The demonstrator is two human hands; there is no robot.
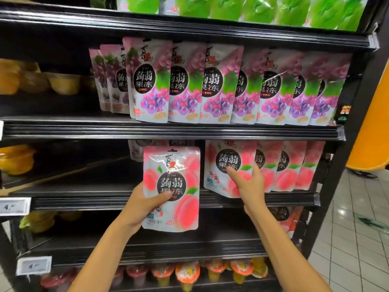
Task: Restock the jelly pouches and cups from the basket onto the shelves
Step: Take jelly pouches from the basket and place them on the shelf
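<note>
Peach pouch (171, 188) gripped by left hand (134, 207), not yet shelved. Front shelf pouch (223, 163) pinched by right hand (249, 186) fingers (232, 172). Room judged left of them. Basket unseen.

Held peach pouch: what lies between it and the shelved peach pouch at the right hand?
Nothing; head view shows only dark bare shelf between the held peach pouch and shelved peach pouch.

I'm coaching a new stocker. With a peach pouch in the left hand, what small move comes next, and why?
Probably stand the held peach pouch from the left hand on the shelf just left of the peach row: that spot looks free at the front, it matches the flavour, and the right hand grips the front shelf pouch, steadying it.
</note>
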